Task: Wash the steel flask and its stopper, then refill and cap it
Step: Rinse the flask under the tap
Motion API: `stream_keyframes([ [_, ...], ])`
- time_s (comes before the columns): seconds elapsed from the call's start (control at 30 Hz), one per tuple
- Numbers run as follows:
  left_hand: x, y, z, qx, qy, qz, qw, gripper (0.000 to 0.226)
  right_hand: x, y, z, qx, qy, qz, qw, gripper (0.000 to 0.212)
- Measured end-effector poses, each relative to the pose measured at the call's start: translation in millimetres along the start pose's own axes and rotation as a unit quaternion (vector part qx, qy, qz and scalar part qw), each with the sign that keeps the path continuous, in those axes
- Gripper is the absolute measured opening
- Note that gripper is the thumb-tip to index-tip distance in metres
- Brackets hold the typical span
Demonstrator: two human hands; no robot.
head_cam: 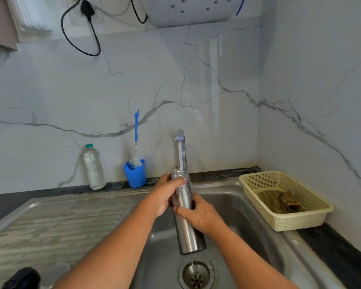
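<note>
The steel flask (188, 230) is held upright over the sink basin (246, 215), its mouth under the running tap (180, 140). Water streams onto its top and drips from its base toward the drain (196, 275). My left hand (165, 197) grips the flask's upper part near the neck. My right hand (200, 213) grips the middle of the body, wet. A black object (22, 277), possibly the stopper, lies at the lower left on the draining board beside a steel cup-like piece (54, 275).
A blue cup (135, 174) holding a bottle brush (136, 142) and a clear plastic bottle (93, 167) stand by the wall. A cream basket (286, 222) with a brown cloth sits right of the sink. The ribbed draining board (56, 222) spreads left.
</note>
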State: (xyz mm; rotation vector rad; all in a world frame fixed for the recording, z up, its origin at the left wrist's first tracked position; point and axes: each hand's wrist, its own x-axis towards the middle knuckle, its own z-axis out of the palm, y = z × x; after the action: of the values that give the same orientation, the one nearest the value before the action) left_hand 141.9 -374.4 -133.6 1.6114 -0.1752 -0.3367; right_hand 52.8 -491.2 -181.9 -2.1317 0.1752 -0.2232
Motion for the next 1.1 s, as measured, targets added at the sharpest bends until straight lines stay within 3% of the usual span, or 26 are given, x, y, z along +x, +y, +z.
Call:
stream_keyframes([
  [0.13, -5, 2, -3, -0.001, -0.024, 0.010, 1.000, 0.053, 1, 4, -1, -0.019, 0.000, -0.001, 1.000, 0.078],
  [0.3, -8, 4, -1, 0.013, -0.049, 0.032, 0.998, 0.074, 2, 10, -1, 0.025, 0.014, 0.001, 1.000, 0.074],
  [0.57, -21, -1, -4, 0.094, -0.141, 0.000, 0.986, 0.101, 5, 10, 0, 0.157, 0.023, 0.017, 0.987, 0.070],
  [0.73, -26, -12, -28, 0.214, -0.207, -0.071, 0.952, 0.130, 8, 10, 7, 0.285, -0.004, 0.060, 0.957, 0.068],
  [0.93, -30, -18, -42, 0.337, -0.196, -0.047, 0.920, 0.129, 11, 3, 15, 0.418, -0.028, 0.103, 0.902, 0.068],
  [1.1, -25, -2, -51, 0.443, -0.131, 0.022, 0.887, 0.095, 14, 6, 10, 0.465, 0.003, 0.142, 0.874, 0.078],
])
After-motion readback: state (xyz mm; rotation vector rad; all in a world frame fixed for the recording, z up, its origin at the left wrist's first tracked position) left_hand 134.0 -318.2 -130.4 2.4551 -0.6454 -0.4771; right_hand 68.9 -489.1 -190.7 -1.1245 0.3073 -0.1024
